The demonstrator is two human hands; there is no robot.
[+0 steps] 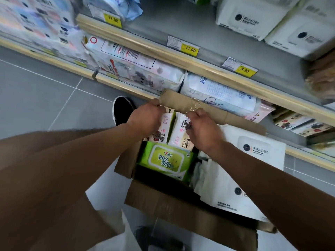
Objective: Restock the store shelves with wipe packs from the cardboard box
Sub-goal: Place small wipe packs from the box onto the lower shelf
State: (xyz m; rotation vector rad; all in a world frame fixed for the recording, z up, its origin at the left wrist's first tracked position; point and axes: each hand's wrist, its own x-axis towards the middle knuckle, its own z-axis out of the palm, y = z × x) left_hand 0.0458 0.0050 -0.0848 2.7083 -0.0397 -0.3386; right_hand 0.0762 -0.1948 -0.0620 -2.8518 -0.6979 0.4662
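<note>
An open cardboard box [163, 201] sits on the floor below the shelves. Its far flap [177, 102] stands up, and both hands grip it. My left hand [146, 118] holds the flap's left end; my right hand [201, 127] pinches it near a strip of clear tape. Inside the box lie a green wipe pack [168, 160], two pink-and-white cartoon packs [179, 134] partly hidden by my hands, and white packs [253, 151] on the right.
Wooden-edged shelves [181, 60] run diagonally above the box, holding wipe packs [136, 67] and white packs [253, 17], with yellow price tags [190, 49]. A black shoe [121, 109] stands on the grey tiled floor left of the box. My brown trouser leg fills the lower left.
</note>
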